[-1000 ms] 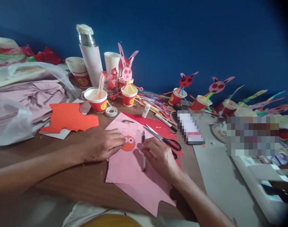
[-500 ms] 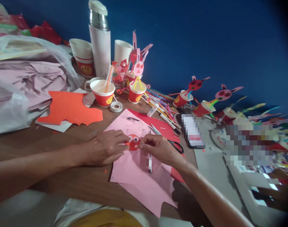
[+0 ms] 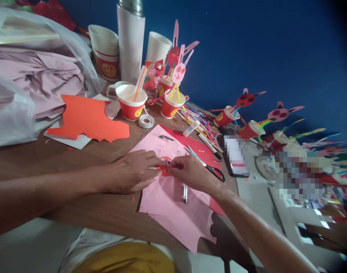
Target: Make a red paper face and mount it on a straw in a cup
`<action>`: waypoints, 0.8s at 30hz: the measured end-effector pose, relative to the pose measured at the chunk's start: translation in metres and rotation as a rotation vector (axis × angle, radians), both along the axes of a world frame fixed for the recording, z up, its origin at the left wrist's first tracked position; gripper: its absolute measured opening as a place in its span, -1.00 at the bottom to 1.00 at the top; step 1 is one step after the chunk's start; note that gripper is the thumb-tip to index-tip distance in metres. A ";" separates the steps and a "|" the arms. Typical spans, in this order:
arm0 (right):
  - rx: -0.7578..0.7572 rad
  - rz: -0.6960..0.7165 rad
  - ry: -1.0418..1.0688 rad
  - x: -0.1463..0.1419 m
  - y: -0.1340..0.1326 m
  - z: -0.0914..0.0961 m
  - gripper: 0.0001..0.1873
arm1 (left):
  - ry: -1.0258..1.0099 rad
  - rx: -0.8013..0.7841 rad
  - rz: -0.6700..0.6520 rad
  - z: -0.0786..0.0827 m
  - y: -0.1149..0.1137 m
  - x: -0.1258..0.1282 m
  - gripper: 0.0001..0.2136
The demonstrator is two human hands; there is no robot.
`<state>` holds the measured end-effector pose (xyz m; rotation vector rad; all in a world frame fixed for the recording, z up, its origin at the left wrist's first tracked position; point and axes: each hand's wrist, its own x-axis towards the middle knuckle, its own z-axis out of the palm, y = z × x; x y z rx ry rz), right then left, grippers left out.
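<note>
Orange disc (image 3: 163, 166) at right hand (image 3: 193, 172) (curled)

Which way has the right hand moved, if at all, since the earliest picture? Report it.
Yes, leftward: judged against the pen lying on the pink paper, the right hand has gone from it to the orange paper disc.

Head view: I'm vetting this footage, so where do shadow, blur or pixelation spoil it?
Head view, lower right: dark shadow beside the pink paper; head view, right side: pixelation over the phone, and smeared-looking far cups; head view, upper right: the corner falls to black.
</note>
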<state>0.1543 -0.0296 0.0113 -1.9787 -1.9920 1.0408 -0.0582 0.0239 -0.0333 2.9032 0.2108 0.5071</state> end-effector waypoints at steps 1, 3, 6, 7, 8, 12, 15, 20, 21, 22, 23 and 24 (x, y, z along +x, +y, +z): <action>0.010 -0.001 -0.018 -0.002 0.000 0.000 -0.76 | 0.002 0.004 -0.001 0.000 0.000 0.000 -0.85; 0.017 -0.010 -0.048 -0.004 -0.001 0.002 -0.77 | 0.004 0.012 -0.007 -0.001 0.000 0.000 -0.83; 0.010 -0.013 -0.073 -0.005 0.000 0.003 -0.78 | -0.007 0.019 -0.003 0.001 0.000 0.000 -0.84; 0.009 -0.007 -0.078 -0.005 0.000 0.002 -0.78 | -0.010 0.019 -0.001 0.001 0.000 0.000 -0.84; 0.008 -0.001 -0.082 -0.005 0.000 0.002 -0.79 | -0.010 0.018 0.000 0.002 0.000 0.001 -0.84; 0.008 0.020 -0.096 -0.004 0.002 -0.001 -0.81 | -0.007 0.011 -0.007 0.001 0.000 0.002 -0.83; 0.025 0.014 -0.112 -0.004 0.001 -0.002 -0.81 | -0.018 0.006 -0.011 0.000 0.000 0.001 -0.84; 0.028 -0.001 -0.116 -0.003 0.000 -0.003 -0.80 | -0.020 0.009 -0.009 0.002 0.000 0.000 -0.86; 0.031 -0.002 -0.115 -0.003 -0.001 -0.003 -0.80 | -0.017 0.014 -0.009 0.003 0.000 0.000 -0.86; 0.034 -0.002 -0.117 -0.003 -0.001 -0.003 -0.79 | -0.010 0.018 -0.008 0.003 0.000 0.000 -0.86; 0.037 0.000 -0.124 -0.003 -0.001 -0.003 -0.79 | -0.004 0.021 -0.008 0.003 0.000 0.001 -0.85; 0.039 0.001 -0.134 -0.004 -0.001 -0.003 -0.79 | 0.006 0.022 -0.005 0.004 0.000 0.001 -0.85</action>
